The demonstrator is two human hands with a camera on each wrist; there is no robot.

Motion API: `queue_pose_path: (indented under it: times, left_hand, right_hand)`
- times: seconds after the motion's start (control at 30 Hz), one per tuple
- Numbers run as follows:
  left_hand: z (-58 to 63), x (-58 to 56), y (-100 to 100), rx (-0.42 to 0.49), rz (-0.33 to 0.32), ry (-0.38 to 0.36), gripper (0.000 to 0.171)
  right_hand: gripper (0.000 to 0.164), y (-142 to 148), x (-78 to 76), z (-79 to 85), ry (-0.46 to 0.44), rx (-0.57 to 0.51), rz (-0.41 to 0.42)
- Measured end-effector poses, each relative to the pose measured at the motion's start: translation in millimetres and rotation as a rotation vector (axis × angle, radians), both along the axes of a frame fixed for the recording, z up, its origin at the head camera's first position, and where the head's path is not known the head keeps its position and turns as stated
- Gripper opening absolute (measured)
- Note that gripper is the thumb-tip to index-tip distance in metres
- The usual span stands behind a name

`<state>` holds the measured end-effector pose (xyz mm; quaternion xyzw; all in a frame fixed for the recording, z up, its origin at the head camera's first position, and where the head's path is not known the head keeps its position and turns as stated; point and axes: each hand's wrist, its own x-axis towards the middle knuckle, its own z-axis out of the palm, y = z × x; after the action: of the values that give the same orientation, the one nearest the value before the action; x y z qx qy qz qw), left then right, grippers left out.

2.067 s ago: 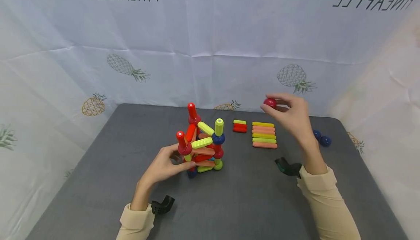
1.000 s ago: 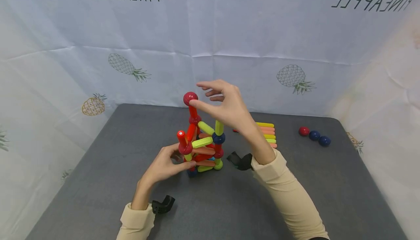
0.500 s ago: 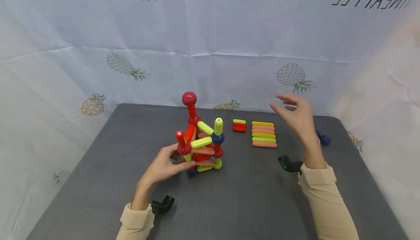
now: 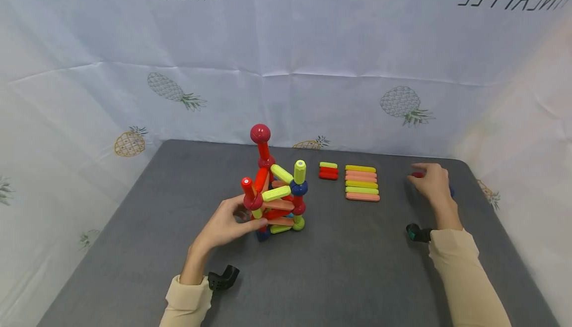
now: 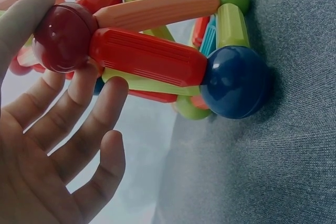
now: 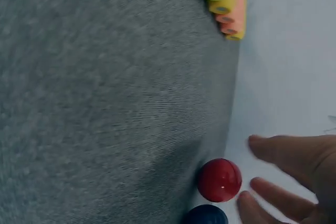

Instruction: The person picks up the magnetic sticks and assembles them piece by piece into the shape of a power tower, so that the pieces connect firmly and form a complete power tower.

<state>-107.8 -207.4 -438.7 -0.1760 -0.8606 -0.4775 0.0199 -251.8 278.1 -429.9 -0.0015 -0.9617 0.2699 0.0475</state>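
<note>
On the left of the table stands a tower of magnetic rods and balls (image 4: 278,205), its rods red, lime and salmon. A red ball (image 4: 260,133) tops its tallest red rod. My left hand (image 4: 228,226) grips the tower low on its left side, and the left wrist view has thumb and fingers on a dark red ball (image 5: 64,38) there. At the right, my right hand (image 4: 433,185) reaches down over another red ball (image 6: 219,180) on the table. Its thumb and fingers are spread just short of that ball in the right wrist view.
A blue ball (image 6: 206,215) lies beside the loose red one. Behind the middle of the grey table (image 4: 339,257) lie a row of long rods (image 4: 361,184) and a short stack of red and lime rods (image 4: 328,170). A white pineapple-print cloth (image 4: 286,103) hangs behind.
My right hand put a red ball on the tower's tallest rod, let go, and moved back right and down to the loose balls. The left hand has stayed on the tower.
</note>
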Motion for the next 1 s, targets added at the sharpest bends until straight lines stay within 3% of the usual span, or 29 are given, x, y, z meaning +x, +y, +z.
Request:
queue_pose_path:
  times: [0.27, 0.4, 0.5, 0.6, 0.77, 1.0]
  left_hand:
    - [-1.3, -1.3, 0, -0.007, 0.002, 0.000, 0.032]
    - [-1.3, -1.1, 1, -0.010, 0.003, -0.009, 0.032]
    - [-1.6, -0.4, 0, -0.009, 0.003, -0.009, 0.032]
    - [-1.6, 0.1, 0, -0.008, 0.005, -0.007, 0.032]
    - [-1.6, 0.7, 0, -0.003, 0.008, -0.001, 0.031]
    - [-2.8, 0.8, 0, 0.006, -0.004, 0.016, 0.030]
  right_hand:
    - [0.045, 0, 3.4, -9.3, -0.077, 0.042, 0.020]
    - [0.046, -12, 6.6, -3.6, -0.029, -0.006, 0.000]
    - [0.049, -32, 13.3, 18.4, 0.086, -0.097, 0.026]
    - [0.050, -62, 26.4, 52.9, 0.189, -0.237, 0.095]
    - [0.041, -117, 52.3, 102.9, 0.318, -0.477, 0.268]
    - [0.037, -178, 84.1, 131.6, 0.396, -0.673, 0.564]
